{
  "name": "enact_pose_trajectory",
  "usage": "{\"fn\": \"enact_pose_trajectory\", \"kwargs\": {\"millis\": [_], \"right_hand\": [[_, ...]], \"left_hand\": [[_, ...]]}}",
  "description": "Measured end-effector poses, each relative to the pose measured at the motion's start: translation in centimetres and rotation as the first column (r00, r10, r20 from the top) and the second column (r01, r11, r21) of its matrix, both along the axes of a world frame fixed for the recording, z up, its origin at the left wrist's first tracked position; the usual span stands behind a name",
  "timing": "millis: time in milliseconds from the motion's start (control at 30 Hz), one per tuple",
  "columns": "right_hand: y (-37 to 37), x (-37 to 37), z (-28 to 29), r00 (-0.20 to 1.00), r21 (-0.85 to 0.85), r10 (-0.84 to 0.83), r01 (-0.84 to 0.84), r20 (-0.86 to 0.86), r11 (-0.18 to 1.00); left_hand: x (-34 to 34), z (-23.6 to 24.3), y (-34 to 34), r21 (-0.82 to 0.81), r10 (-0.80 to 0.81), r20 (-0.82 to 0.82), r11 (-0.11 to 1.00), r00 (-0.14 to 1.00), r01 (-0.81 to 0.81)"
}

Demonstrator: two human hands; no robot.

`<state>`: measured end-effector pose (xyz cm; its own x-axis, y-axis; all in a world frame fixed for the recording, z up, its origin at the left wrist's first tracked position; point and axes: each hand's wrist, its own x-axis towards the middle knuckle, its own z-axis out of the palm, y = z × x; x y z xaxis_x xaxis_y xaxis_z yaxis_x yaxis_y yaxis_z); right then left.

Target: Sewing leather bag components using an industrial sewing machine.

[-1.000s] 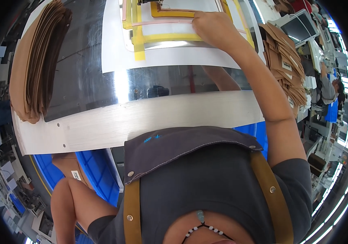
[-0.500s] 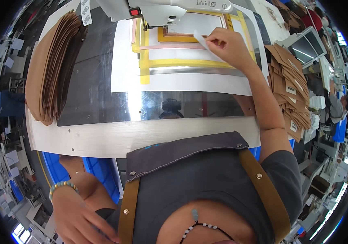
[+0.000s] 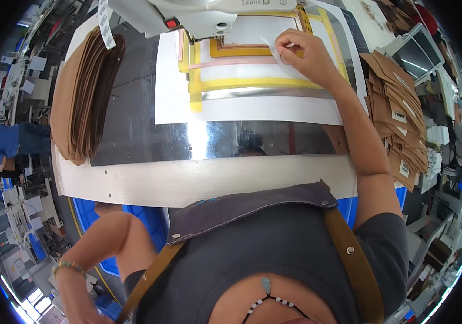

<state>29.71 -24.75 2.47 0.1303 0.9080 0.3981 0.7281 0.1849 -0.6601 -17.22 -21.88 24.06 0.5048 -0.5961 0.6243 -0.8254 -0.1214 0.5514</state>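
My right hand is over the sewing machine's bed, its thumb and fingers pinched on a thin, translucent white strip. Below that hand lies a yellow-taped frame template, set on a large white sheet. The white machine head stands just left of the strip, above the template's upper left corner. At the lower left, my left hand hangs beside my body below a beaded bracelet. Its fingers run out of view at the bottom, so what it holds, if anything, is hidden.
A thick stack of brown folded pieces stands on the left of the metal plate. On the right, brown labelled pieces are heaped beside a screen. Blue bins sit under the table edge. Another person is at far left.
My left hand has dropped lower and mostly out of view. My right hand stays by the template, still pinching the strip, which now bends more. The whole view has shifted slightly.
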Motion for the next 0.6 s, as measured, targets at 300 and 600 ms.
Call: {"fn": "enact_pose_trajectory", "kwargs": {"millis": [300, 600], "right_hand": [[2.1, 3.0, 2.1, 0.971, -0.275, -0.012, -0.056, -0.240, 0.960], [8.4, 4.1, 1.1, 0.985, -0.449, 0.173, -0.165, -0.024, 0.878]], "left_hand": [[12.5, -8.6, 6.0, -0.217, -0.133, -0.451, 0.975, 0.882, 0.036], [18.1, -24.1, 17.0, 0.622, 0.971, 0.109, 0.099, 0.211, -0.776]]}}
